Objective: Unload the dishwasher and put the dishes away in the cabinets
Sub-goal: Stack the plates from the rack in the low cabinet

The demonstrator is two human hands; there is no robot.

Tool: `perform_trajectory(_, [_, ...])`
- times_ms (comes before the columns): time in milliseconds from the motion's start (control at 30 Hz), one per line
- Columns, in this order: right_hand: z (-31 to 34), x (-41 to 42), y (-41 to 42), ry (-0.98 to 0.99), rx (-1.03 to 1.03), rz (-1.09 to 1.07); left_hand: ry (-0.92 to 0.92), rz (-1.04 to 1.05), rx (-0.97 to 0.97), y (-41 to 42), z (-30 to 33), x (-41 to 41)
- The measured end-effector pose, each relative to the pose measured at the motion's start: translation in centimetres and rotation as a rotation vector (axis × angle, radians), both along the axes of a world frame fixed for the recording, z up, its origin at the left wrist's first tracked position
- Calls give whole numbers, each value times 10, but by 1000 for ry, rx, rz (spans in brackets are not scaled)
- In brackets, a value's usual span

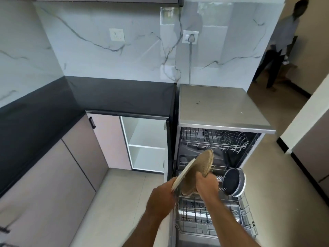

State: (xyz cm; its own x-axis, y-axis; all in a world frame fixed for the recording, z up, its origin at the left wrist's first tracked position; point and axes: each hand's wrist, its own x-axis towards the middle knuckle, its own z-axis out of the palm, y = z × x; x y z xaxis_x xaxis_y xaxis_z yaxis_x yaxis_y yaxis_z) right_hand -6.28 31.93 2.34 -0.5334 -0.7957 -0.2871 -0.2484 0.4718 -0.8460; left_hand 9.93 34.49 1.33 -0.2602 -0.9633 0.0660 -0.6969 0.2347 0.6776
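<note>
The room is a kitchen corner with a black countertop [124,95] running from the left edge to the centre of the frame, under a white marble-look wall [106,32] with grey veins. On this wall are 2 sockets; the right one [190,36] has a plug with a grey cable going down. Below the countertop, in the centre, a cabinet [146,145] stands open and shows 2 white shelves. The floor [115,202] is pale beige tile.

Right of centre stands the dishwasher [222,107] with a grey steel top, its door down. The upper rack [213,139] sits inside, and the lower rack [213,211] is pulled out at the bottom of the frame. A dark round dish with a pale rim [233,181] stands on its edge in the lower rack.

Above the lower rack, the left hand [162,198] grasps the edge of a cream plate [185,172], held tilted. The right hand [207,184] grips a brown woven round mat or plate [201,166], lying against the cream plate; which of the 2 it is I cannot tell.

At the upper right, a person [283,41] is blurred in a doorway. No writing can be read.
</note>
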Motion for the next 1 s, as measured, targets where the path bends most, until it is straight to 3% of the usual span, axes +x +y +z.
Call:
perform_trajectory(267, [-20,34,57,-93,58,78,-203,144,70,75,-34,45])
perform_trajectory(500, [-15,78,97,-171,66,137,-287,227,103,133,-24,91])
perform_trajectory(800, [3,136,78,-284,38,214,-256,336,29,139,-25,157])
perform_trajectory(1000, [4,185,38,-452,15,143,-306,265,-2,102,-38,219])
